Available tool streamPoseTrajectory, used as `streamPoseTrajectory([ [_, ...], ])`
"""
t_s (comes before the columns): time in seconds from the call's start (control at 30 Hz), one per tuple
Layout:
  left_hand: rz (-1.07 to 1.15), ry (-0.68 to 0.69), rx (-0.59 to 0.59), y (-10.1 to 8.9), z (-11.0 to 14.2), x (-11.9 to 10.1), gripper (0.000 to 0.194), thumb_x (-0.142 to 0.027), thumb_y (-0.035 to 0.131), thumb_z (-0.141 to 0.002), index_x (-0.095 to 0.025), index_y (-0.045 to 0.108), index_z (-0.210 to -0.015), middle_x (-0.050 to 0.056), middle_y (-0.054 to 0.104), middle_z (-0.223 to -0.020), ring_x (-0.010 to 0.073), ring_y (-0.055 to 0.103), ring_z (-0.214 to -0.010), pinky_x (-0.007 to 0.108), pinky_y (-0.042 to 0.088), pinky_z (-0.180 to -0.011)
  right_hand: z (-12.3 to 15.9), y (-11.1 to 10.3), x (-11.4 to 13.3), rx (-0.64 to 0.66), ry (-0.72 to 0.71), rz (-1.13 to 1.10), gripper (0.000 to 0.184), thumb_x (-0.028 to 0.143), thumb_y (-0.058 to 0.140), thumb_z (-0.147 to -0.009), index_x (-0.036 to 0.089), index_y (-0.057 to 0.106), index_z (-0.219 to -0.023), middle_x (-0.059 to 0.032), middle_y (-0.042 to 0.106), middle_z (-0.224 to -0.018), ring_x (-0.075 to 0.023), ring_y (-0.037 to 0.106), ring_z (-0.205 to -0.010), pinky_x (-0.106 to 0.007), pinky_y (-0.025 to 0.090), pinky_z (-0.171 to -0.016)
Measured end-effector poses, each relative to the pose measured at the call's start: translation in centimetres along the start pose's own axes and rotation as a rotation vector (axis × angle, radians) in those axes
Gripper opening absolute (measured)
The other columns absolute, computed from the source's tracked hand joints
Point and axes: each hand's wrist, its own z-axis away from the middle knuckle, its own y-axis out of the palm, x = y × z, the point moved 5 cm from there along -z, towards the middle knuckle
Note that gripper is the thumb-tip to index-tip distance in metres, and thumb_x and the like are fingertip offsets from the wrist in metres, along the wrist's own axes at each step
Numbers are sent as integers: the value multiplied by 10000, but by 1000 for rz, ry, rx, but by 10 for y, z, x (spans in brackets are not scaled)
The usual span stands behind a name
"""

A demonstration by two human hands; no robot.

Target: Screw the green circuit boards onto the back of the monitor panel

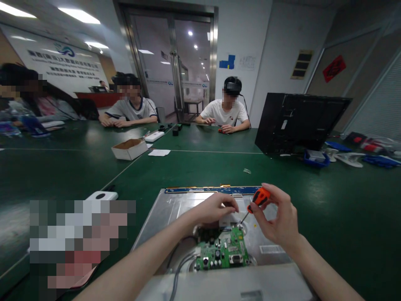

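Observation:
A screwdriver (259,198) with an orange and black handle is in my right hand (280,217), pinched between thumb and fingers. Its thin shaft slants down to the upper right corner of a green circuit board (221,251), by a round mount. My left hand (217,205) is above the board's far edge, its fingers curled together; anything between the fingertips is too small to make out. Beneath both hands lies a silver metal panel (156,221) with a narrow blue circuit strip (194,190) along its far edge. Grey cables (178,271) run from the board's left side.
A white device (102,195) lies to the left beside a blurred-out area. Farther off are an open white box (130,150), a paper (159,153) and a black monitor (300,123) at right. Several people sit across the green table (200,167), one person (227,110) handling a small tool.

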Motion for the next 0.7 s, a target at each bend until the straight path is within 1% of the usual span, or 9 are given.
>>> streamPoseTrajectory([
  [0.07, -47, -30, -63, -18, -1, 4, 222, -351, 614, -996, -141, 668, -1044, 53, 698, -1028, 193, 683, -901, 390, 569, -824, -1, 0, 0, -2, 2, -3, 413, 277, 581, -951, 199, 442, -1332, -58, 674, -930, -137, 628, -504, -297, 543, -472],
  [0.13, -104, -68, -111, -36, 0, 7, 215, -331, 585, -1010, -138, 666, -1058, 56, 694, -1027, 201, 674, -936, 395, 557, -851, -2, 0, -1, 3, 3, -14, 414, 276, 587, -946, 200, 443, -1327, -44, 673, -898, -130, 614, -495, -280, 536, -459],
  [0.2, -170, -112, -123, -52, 4, 11, 208, -303, 539, -1031, -142, 670, -1054, 64, 696, -1010, 189, 665, -945, 375, 547, -870, -3, 0, 0, 8, -1, -28, 411, 271, 590, -942, 206, 445, -1322, -30, 674, -872, -124, 602, -489, -262, 525, -443],
  [0.3, -282, -189, -90, -64, 13, 16, 216, -331, 618, -992, -144, 656, -1092, 61, 679, -1066, 207, 669, -943, 406, 563, -845, -5, -1, 1, 8, -7, -42, 402, 251, 582, -941, 219, 445, -1317, -19, 679, -860, -119, 591, -481, -251, 517, -433],
  [0.4, -393, -281, -29, -64, 24, 22, 255, -332, 631, -986, -150, 633, -1165, 76, 658, -1150, 220, 666, -977, 422, 572, -847, -7, -1, 2, 7, -5, -51, 394, 231, 575, -944, 223, 442, -1314, -6, 672, -822, -124, 596, -487, -249, 516, -435],
  [0.5, -448, -343, 38, -53, 34, 27, 296, -331, 631, -987, -159, 609, -1226, 89, 637, -1210, 231, 661, -1009, 429, 576, -854, -10, -1, 2, 12, -3, -58, 383, 231, 568, -948, 227, 438, -1309, 14, 655, -769, -126, 594, -481, -242, 513, -435],
  [0.57, -457, -355, 51, -46, 38, 29, 312, -331, 627, -989, -165, 598, -1251, 94, 624, -1241, 238, 655, -1031, 437, 574, -865, -13, -2, 1, 17, 5, -60, 381, 244, 572, -947, 226, 439, -1303, 22, 648, -753, -124, 588, -472, -237, 507, -429],
  [0.7, -464, -351, 29, -36, 41, 31, 318, -331, 626, -990, -167, 593, -1261, 97, 618, -1257, 243, 650, -1047, 445, 570, -876, -15, -7, -1, 22, 34, -62, 386, 248, 594, -933, 218, 448, -1289, 28, 629, -738, -117, 578, -460, -222, 490, -414],
])
